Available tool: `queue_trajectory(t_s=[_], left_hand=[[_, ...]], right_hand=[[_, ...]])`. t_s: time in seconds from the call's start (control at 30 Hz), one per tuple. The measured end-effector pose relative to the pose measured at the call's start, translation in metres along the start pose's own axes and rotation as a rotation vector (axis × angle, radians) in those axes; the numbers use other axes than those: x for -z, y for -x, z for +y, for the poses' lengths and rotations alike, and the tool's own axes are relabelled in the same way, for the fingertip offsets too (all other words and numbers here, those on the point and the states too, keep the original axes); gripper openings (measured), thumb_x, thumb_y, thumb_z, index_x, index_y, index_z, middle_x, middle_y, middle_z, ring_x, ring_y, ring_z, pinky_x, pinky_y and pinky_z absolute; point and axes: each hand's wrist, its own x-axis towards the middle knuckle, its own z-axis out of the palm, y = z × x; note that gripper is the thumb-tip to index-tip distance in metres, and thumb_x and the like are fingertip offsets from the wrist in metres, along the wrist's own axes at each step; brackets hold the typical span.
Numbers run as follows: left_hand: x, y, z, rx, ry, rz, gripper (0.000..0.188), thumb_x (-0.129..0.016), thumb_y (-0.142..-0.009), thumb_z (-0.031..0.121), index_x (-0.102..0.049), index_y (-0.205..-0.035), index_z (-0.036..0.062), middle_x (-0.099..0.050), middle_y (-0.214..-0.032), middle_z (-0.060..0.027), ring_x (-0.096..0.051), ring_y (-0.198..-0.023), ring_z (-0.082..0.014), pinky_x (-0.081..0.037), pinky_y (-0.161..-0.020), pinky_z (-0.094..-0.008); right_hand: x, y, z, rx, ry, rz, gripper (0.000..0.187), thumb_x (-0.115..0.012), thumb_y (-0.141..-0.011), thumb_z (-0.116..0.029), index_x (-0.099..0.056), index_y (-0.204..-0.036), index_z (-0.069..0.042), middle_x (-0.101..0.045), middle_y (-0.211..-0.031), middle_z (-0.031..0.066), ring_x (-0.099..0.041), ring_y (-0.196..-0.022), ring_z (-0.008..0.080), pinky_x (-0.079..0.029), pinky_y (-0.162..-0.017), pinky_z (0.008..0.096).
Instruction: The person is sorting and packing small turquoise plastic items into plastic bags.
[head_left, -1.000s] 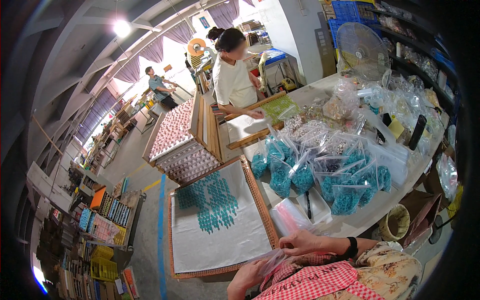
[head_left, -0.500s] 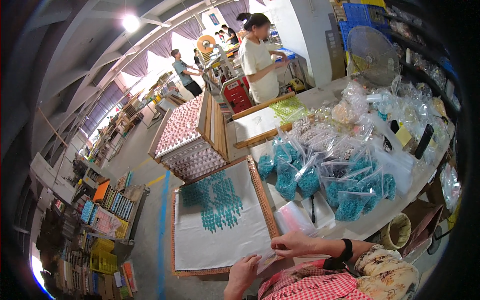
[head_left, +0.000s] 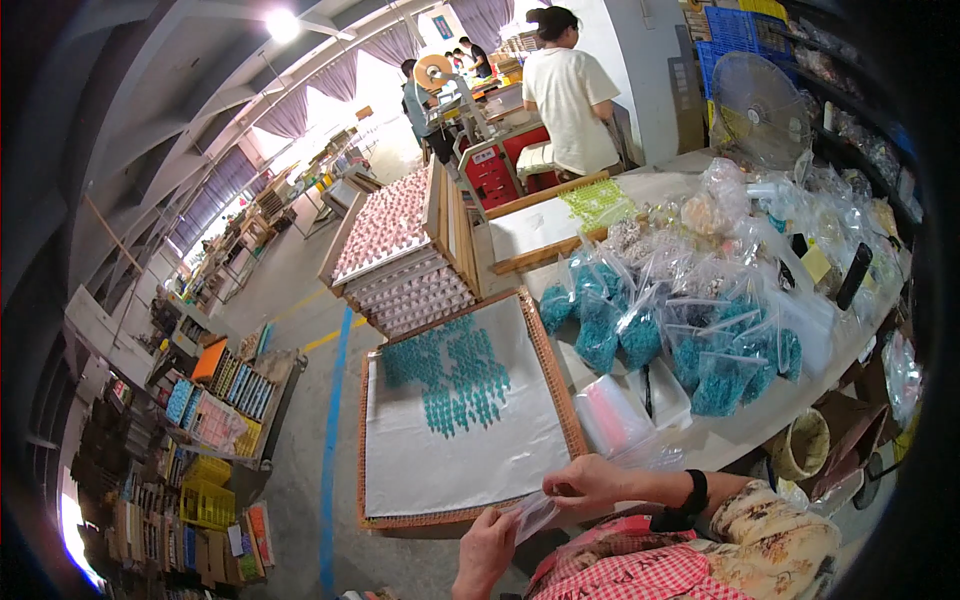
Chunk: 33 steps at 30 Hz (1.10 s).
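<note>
A small clear plastic bag [head_left: 536, 516] is stretched between my two hands at the near edge of a wood-framed tray [head_left: 366, 470]. My left hand [head_left: 486, 546] pinches one side of it, fingers closed. With its fingers curled, my right hand [head_left: 592, 482] grips the opposite side. Whether the bag holds anything is hard to make out. On the tray's white sheet, small teal pieces [head_left: 462, 375] stand in rows toward the far half. Right beside the tray lies a stack of flat clear bags [head_left: 612, 414] with a pink band.
Filled bags of teal pieces [head_left: 640, 340] crowd the table to the right, with more clear bags and a fan [head_left: 760, 110] behind. Stacked trays of pink pieces [head_left: 400, 225] stand beyond the tray. Past them, a person in a pale shirt [head_left: 568, 100] stands near a red machine [head_left: 490, 178].
My view has shifted, so the tray and table sit higher and further right. Both hands keep hold of the bag. The pale-shirted person has turned away, and another person has moved behind the machine.
</note>
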Motion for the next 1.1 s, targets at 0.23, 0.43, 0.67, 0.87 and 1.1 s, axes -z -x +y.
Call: queue_trajectory(t_s=[0.23,0.43,0.67,0.87,1.1], left_hand=[[0.034,0.093,-0.062,0.130,0.114,0.200,0.020,-0.066,-0.081,0.013,-0.069,-0.101,0.0139,-0.057,-0.078,-0.0074,-0.061,-0.066,-0.0278,-0.050,-0.058,-0.0376],[0.079,0.207,-0.111,0.340,0.161,0.338,0.032,-0.070,-0.072,-0.003,-0.068,-0.102,0.0087,-0.055,-0.079,-0.0082,-0.057,-0.060,-0.0197,-0.048,-0.055,-0.0311],[0.091,0.324,-0.148,0.592,0.244,0.589,0.015,-0.057,-0.070,-0.006,-0.057,-0.078,0.0074,-0.063,-0.091,-0.0106,-0.061,-0.087,-0.0290,-0.049,-0.074,-0.0378],[0.084,0.375,-0.176,0.481,0.059,0.594,0.019,-0.055,-0.075,-0.003,-0.064,-0.089,0.0069,-0.064,-0.100,-0.0122,-0.061,-0.093,-0.0313,-0.049,-0.077,-0.0393],[0.075,0.420,-0.238,0.630,0.039,0.409,0.032,-0.050,-0.084,0.001,-0.065,-0.112,0.0092,-0.064,-0.108,-0.0137,-0.061,-0.099,-0.0342,-0.049,-0.082,-0.0397]], right_hand=[[-0.094,-0.047,-0.052,0.079,0.018,-0.073,0.012,-0.061,-0.081,-0.016,-0.056,-0.090,-0.009,-0.060,-0.068,0.0129,-0.062,-0.064,0.0341,-0.048,-0.057,0.0421],[-0.189,-0.112,-0.121,0.257,0.104,-0.287,0.014,-0.058,-0.079,-0.015,-0.056,-0.092,-0.011,-0.059,-0.066,0.0127,-0.060,-0.065,0.0361,-0.047,-0.057,0.0477],[-0.303,-0.155,-0.169,0.315,0.050,-0.533,0.014,-0.055,-0.080,-0.017,-0.057,-0.093,-0.011,-0.059,-0.067,0.0161,-0.059,-0.067,0.0401,-0.044,-0.058,0.0501],[-0.365,-0.174,-0.198,0.397,0.006,-0.658,0.013,-0.055,-0.077,-0.015,-0.056,-0.090,-0.011,-0.059,-0.070,0.0151,-0.058,-0.068,0.0393,-0.044,-0.058,0.0488],[-0.433,-0.222,-0.207,0.540,-0.079,-0.768,0.016,-0.056,-0.072,-0.011,-0.058,-0.088,-0.008,-0.058,-0.069,0.0161,-0.057,-0.069,0.0401,-0.042,-0.059,0.0490]])
